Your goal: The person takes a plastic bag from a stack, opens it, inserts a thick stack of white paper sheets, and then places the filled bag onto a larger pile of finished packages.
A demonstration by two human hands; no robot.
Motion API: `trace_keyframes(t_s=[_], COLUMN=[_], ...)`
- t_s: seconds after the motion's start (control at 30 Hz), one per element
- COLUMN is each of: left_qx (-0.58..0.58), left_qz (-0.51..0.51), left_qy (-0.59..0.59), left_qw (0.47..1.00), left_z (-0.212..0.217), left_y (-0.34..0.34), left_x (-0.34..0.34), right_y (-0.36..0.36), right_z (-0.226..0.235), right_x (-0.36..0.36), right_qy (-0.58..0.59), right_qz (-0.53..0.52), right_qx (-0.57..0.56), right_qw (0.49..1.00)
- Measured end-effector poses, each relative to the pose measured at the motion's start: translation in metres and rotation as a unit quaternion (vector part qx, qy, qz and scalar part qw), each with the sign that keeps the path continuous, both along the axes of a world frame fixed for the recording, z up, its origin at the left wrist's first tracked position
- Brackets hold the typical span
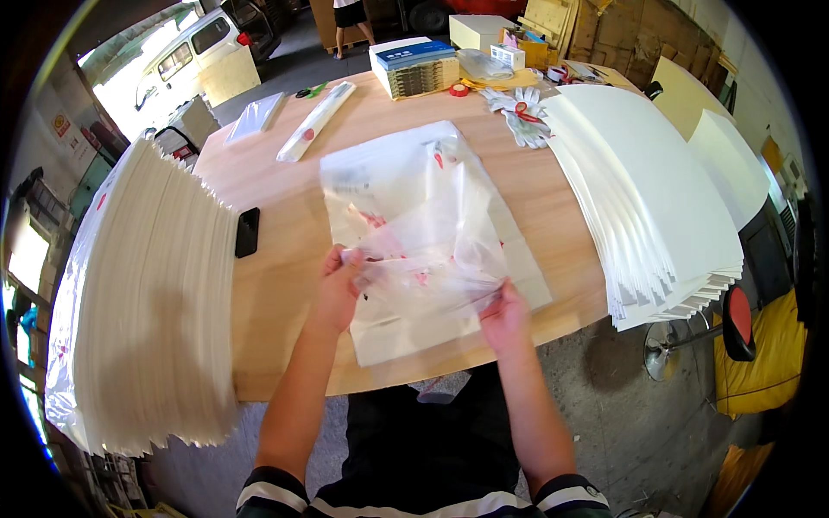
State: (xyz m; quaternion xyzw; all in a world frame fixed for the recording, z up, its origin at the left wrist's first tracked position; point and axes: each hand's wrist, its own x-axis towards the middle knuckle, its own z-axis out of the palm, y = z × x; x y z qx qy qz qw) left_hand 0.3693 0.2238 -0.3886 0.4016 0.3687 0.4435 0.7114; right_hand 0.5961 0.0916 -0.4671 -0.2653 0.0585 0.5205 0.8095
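Observation:
Both of my hands hold a clear plastic bag [432, 250] with small red marks, lifted a little over the wooden table [276, 259]. My left hand [338, 285] pinches its left edge, my right hand [505, 315] grips its lower right edge. Under the bag lies a flat white sheet [406, 332], and more clear bags [389, 168] are spread behind it toward the table's middle.
A tall stack of white sheets [147, 293] stands at the left, another fanned stack [639, 198] at the right. A black phone [247, 231], a rolled white bundle [315, 121], work gloves [522, 112], a box of booklets [416, 67] and red tape [458, 90] lie farther back. A stool [734, 319] stands at right.

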Motion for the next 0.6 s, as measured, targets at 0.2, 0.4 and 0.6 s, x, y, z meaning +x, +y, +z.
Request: trace_keyframes(t_s=[0.2, 0.4, 0.6], left_qx=[-0.043, 0.197, 0.216], left_qz=[-0.033, -0.232, 0.014], left_qy=[-0.121, 0.337, 0.232], left_qw=[0.991, 0.891, 0.948], left_z=[-0.007, 0.022, -0.030], left_y=[-0.013, -0.035, -0.023], left_x=[-0.025, -0.010, -0.013], right_y=[-0.022, -0.032, -0.024], right_z=[0.033, 0.052, -0.004], right_x=[0.054, 0.037, 0.051], right_qy=[-0.109, -0.579, -0.521], right_qz=[0.056, 0.174, -0.098], right_qx=[0.096, -0.112, -0.203], right_qw=[0.988, 0.789, 0.823])
